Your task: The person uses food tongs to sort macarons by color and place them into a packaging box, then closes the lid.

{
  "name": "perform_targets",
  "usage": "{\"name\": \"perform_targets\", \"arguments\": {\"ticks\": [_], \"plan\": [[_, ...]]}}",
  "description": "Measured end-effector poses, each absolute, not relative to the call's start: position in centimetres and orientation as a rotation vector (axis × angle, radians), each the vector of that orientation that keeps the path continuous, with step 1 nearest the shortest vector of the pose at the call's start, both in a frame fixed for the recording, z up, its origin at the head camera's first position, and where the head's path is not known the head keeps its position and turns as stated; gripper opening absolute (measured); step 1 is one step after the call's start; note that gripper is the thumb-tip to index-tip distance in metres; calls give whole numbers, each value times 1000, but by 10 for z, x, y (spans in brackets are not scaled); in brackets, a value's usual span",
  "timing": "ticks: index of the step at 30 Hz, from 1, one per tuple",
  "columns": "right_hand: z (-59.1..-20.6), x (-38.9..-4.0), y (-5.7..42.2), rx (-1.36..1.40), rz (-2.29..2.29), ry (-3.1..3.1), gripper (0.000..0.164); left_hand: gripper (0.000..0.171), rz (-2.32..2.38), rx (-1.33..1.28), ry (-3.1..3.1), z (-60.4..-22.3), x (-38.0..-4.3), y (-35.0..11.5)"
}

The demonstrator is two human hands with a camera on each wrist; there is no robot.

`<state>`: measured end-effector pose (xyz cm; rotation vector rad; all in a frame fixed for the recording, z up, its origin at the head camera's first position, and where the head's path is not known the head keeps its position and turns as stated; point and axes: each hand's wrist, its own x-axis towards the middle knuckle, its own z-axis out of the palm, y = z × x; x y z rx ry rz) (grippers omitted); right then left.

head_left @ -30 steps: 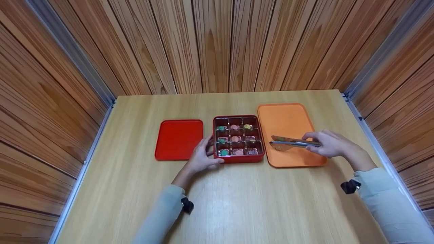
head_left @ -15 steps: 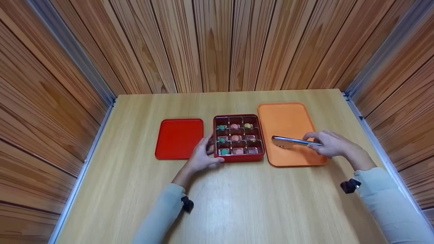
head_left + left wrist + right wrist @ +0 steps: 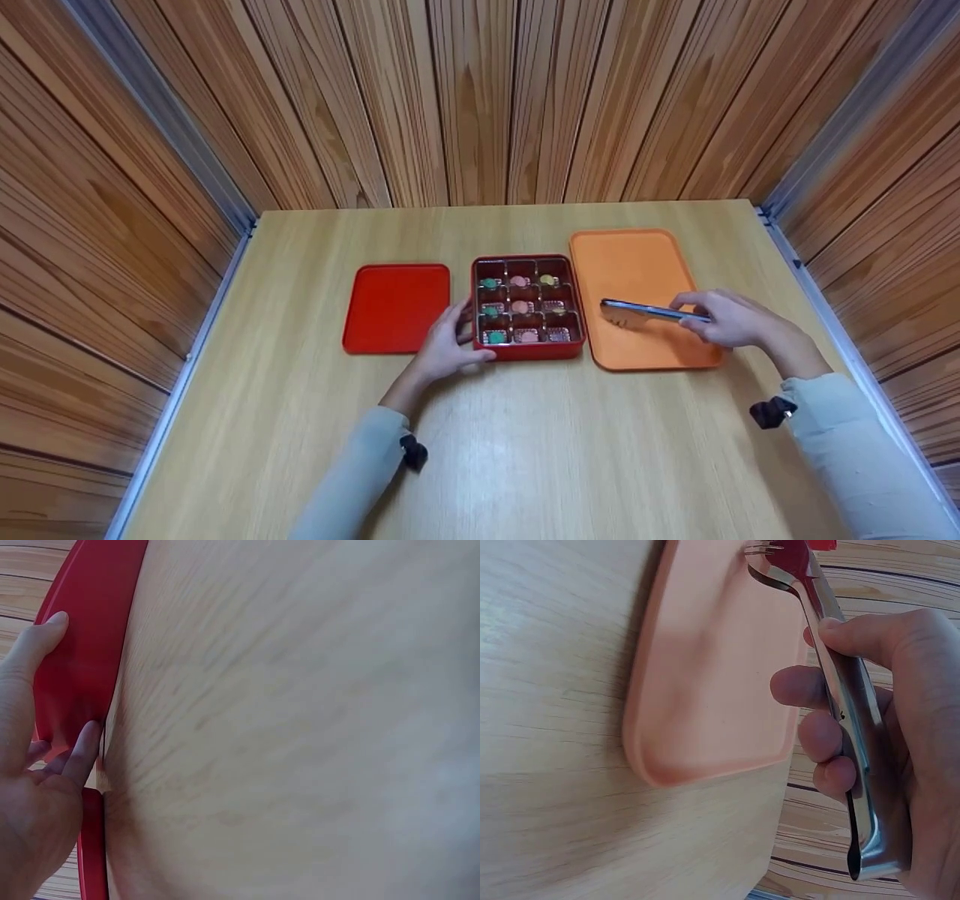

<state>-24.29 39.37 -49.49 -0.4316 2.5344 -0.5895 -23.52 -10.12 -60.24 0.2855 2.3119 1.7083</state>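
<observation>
A red square box (image 3: 529, 351) with a nine-part clear insert stands mid-table. Green, pink and yellow sweets (image 3: 520, 307) lie in its compartments. My left hand (image 3: 442, 349) touches the box's near left corner, thumb on the front wall (image 3: 90, 652) and fingers along the left side. Held in my right hand (image 3: 726, 319) are metal tongs (image 3: 652, 309), with thumb and fingers wrapped round the arms. In the right wrist view the tongs (image 3: 847, 697) have a fork-like end. Their arms are close together over the orange tray (image 3: 630, 259); I cannot tell whether anything is between the tips.
A red square lid (image 3: 397, 307) lies left of the box, beside my left hand. The orange tray adjoins the box on its right. Wood-panelled walls (image 3: 480, 105) rise behind the table (image 3: 510, 450) and at both sides.
The tongs' arms, apart a second ago, have come together over the tray. My left hand and the box stay in place.
</observation>
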Motion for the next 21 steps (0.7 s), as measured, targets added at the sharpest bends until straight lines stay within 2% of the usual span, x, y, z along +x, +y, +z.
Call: {"name": "perform_targets", "arguments": {"ticks": [21], "plan": [[-468, -249, 390, -459, -613, 2627, 32, 116, 1659, 282, 2329, -602, -236, -101]]}}
